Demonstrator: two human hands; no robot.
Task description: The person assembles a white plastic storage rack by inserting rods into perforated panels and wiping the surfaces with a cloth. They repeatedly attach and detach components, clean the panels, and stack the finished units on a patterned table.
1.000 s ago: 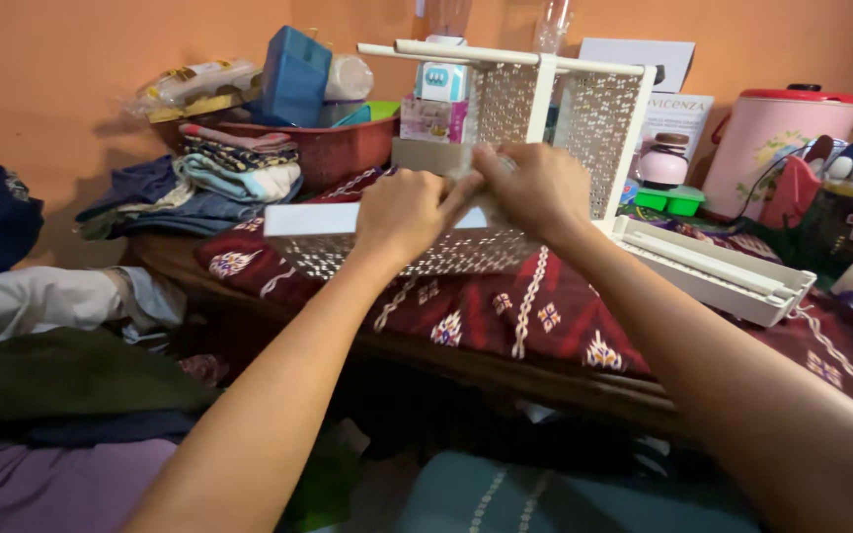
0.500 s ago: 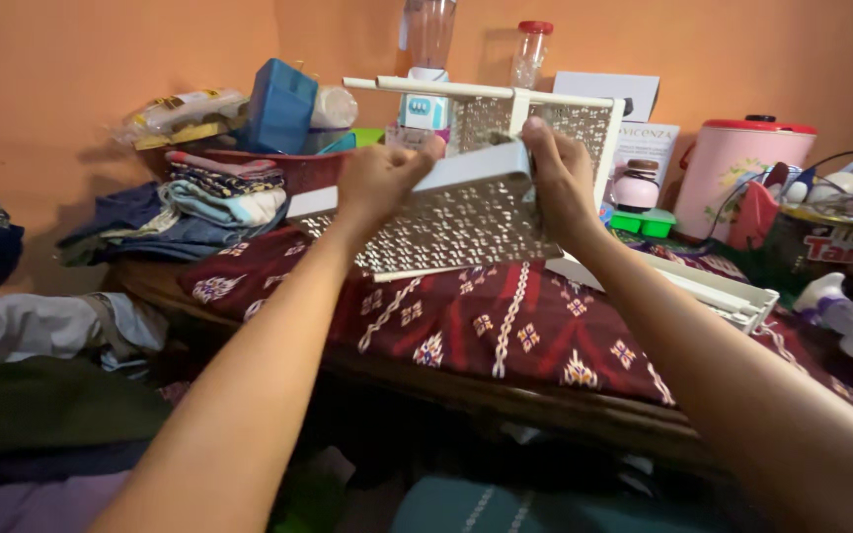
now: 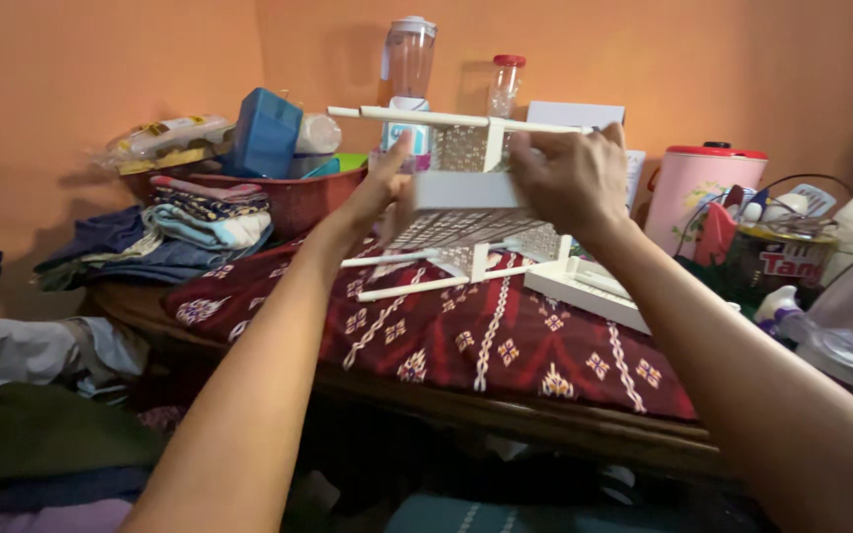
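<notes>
A white plastic lattice shelf rack is lifted off the table and tipped, its rods sticking out to the left. My left hand grips its left side. Its right upper part, near the top rail, is held by my right hand. Below it lies a dark red patterned cloth over the wooden table. A white loose panel lies flat on the cloth just right of the rack.
A red basin with a blue box and folded clothes stands at the left. Behind are two clear jars. A pink container and a tin of small items sit at the right. Clothes pile at the lower left.
Both hands have raised the rack from the cloth and tipped it further; its lattice floor now faces down and the rods point left. The view has moved closer.
</notes>
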